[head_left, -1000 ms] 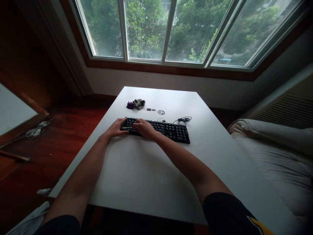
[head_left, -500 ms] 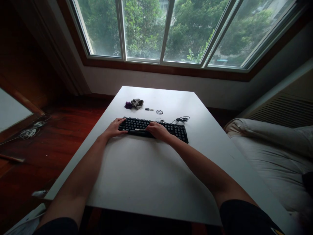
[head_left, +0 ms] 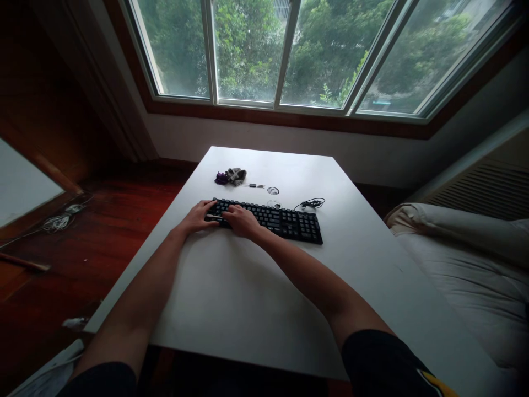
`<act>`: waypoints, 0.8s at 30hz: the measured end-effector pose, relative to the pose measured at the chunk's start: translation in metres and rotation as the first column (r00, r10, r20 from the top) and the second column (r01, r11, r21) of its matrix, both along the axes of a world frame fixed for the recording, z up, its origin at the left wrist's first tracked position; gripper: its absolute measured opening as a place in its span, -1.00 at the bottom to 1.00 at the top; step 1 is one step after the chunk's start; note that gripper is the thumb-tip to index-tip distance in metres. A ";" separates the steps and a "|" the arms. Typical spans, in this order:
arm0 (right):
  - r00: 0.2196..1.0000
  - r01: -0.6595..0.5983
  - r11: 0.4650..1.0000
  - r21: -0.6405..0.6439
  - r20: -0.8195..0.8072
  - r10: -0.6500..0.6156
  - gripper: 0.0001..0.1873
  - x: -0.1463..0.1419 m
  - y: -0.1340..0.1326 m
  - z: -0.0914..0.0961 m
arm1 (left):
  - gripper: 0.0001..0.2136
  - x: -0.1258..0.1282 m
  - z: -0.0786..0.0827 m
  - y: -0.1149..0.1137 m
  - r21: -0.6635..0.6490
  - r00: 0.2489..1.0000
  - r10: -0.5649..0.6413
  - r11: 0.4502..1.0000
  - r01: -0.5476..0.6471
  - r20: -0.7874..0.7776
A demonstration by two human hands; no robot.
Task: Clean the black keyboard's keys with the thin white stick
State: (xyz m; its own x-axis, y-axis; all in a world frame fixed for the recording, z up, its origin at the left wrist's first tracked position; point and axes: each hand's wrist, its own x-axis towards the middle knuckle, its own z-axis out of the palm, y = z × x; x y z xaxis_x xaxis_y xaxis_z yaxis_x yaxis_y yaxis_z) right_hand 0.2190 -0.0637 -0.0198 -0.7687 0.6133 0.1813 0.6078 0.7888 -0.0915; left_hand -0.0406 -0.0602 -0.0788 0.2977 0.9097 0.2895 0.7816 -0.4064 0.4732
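A black keyboard [head_left: 268,218] lies across the white table. My left hand [head_left: 197,218] grips its left end, fingers at the back edge and thumb at the front. Close beside it, my right hand [head_left: 242,220] is closed over the left part of the keys. From its fingers a thin, pale stick-like tool [head_left: 214,216] points left toward my left hand, low over the keys. The tool's exact kind is too small to make out. Behind the right part of the keyboard lies its bundled black cable [head_left: 313,203].
Toward the back of the white table [head_left: 231,309] lie a crumpled grey cloth [head_left: 237,176], a small purple bundle [head_left: 221,178], several thin pen-like tools [head_left: 256,186] and a round flat disc [head_left: 273,191]. A pale padded seat [head_left: 467,259] stands at the right.
My right hand has moved left along the keyboard with the thin tool, from the middle keys to near my left hand. My left hand keeps its grip on the left end.
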 end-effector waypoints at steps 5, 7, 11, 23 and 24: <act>0.998 -0.006 0.997 0.078 0.068 0.001 -0.76 0.052 0.002 -0.002 | -0.13 0.001 0.003 -0.003 -0.001 1.000 0.002 1.000 -0.002 0.006; 0.995 -0.004 0.995 0.104 0.103 -0.007 -0.75 0.082 0.000 -0.002 | -0.13 0.002 0.004 -0.004 -0.007 1.000 0.007 1.000 -0.007 0.000; 0.993 0.012 0.991 0.137 0.112 -0.028 -0.74 0.143 -0.006 -0.002 | -0.14 0.002 0.006 -0.006 -0.020 1.000 0.026 0.999 -0.026 -0.016; 0.991 0.134 0.985 0.108 -0.026 -0.132 -0.70 0.297 -0.018 -0.005 | -0.13 0.003 0.002 -0.005 -0.047 0.999 0.039 0.998 -0.039 -0.002; 0.989 0.149 0.984 0.094 -0.038 -0.146 -0.70 0.305 -0.019 -0.005 | -0.14 0.003 0.002 -0.005 -0.047 0.999 0.039 0.998 -0.039 -0.004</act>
